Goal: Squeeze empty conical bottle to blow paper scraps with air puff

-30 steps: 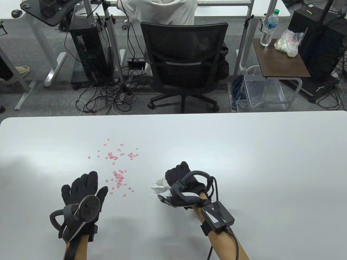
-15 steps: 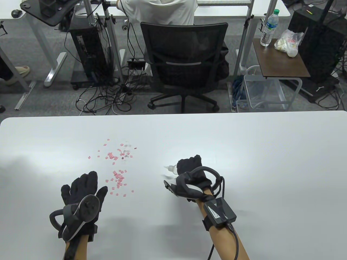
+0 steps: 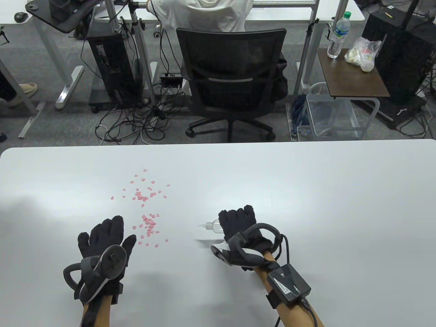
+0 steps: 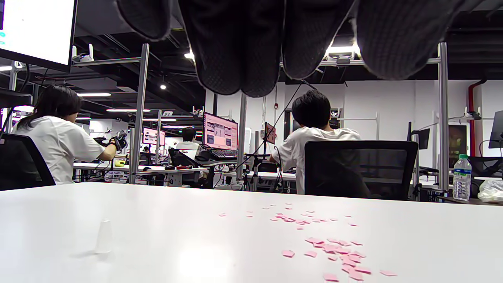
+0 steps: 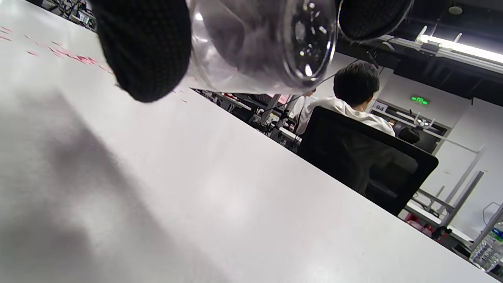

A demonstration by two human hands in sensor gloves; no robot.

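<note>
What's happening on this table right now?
The right hand holds a clear conical bottle on its side just above the white table, nozzle pointing left toward scattered pink paper scraps. The left hand lies flat near the scraps, holding nothing. A small clear cap stands on the table apart from the scraps.

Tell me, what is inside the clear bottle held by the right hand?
The bottle looks empty, with only small droplets on its base. The right hand covers part of it.

Black mesh office chair (image 3: 231,75) beyond white table (image 3: 306,190), water bottle (image 3: 338,34), possibly a small clear cap (image 4: 104,236) standing on table
</note>
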